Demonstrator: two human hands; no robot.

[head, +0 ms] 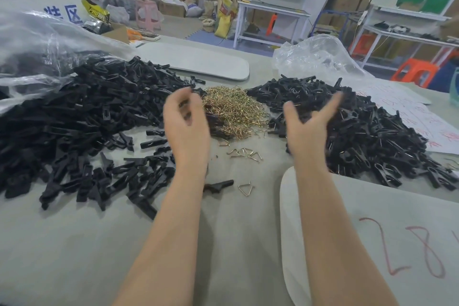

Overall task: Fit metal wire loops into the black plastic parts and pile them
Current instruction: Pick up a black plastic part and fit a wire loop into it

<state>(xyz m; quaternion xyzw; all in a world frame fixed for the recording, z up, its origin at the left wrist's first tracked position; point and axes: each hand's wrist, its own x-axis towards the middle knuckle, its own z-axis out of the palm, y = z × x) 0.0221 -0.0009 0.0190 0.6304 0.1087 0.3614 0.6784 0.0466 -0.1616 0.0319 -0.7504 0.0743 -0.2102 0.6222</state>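
While both hands are hovering over the middle of the bench (223,243), the person seems to be between two pieces, so my judgement is that the step in hand is to fetch the next part and the next loop. To do it well, each hand should be taking only one piece. A loop from the loose ones at the near side of the wire loops (233,112) would be easier than one from the tangled heap, and it should be going in straight.

In the head view, the right hand (308,126) is spreading its fingers (334,103) wide, the thumb well apart from them. It is holding nothing and is hanging over the inner side of the fitted pile (367,131), toward the right edge of the bench. The left hand (186,122) is blurring. Its fingers (182,97) are curling inward just beside the loops, and something dark is showing between them, but I cannot tell if it is a held part or only the heap behind. The black plastic parts (82,112) are lying toward the left edge. One single part (219,185) and one single loop (246,189) are lying apart, between the forearms.
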